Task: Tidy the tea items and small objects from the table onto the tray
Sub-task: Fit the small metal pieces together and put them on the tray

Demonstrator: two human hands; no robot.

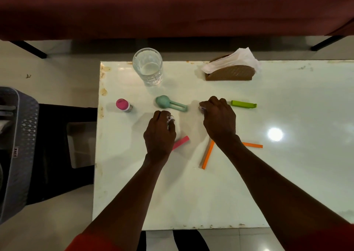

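While both hands work over the white table [287, 174], the left hand [160, 133] curls round a small crumpled wrapper [171, 118] and the right hand [220, 116] pinches a white packet [202, 108] whose print begins "He"; the rest is hidden. A glass [147, 66] at the far edge looks empty. Paper napkins [235, 60] fill a brown holder [229, 74]. A pink-capped jar [123, 105] stands near the left edge.

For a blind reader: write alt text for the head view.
Two hands work over a white table: the left hand grips a small crumpled wrapper, the right hand a small labelled item. Around them lie a glass, teal infuser, green clip and coloured strips.
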